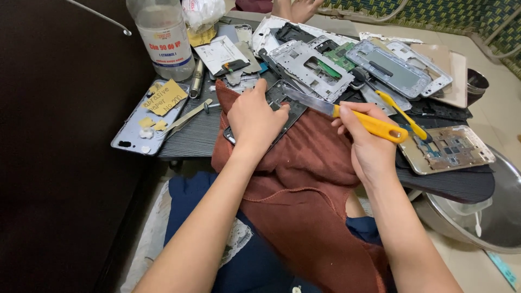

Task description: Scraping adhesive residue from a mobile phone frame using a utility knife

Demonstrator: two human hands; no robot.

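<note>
Head view | left hand (254,116) presses dark phone frame (283,103) onto brown cloth (304,179), fingers flat | right hand (364,142) fingers clamped on yellow-handled knife (347,115), blade apparently at frame edge | risk: blade slips toward left fingers.

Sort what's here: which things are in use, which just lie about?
In use: left hand pressing dark phone frame onto brown cloth; right hand gripping yellow-handled knife.
Lying about: clear bottle, silver phone frames, yellow brush, metal bowl.
</note>
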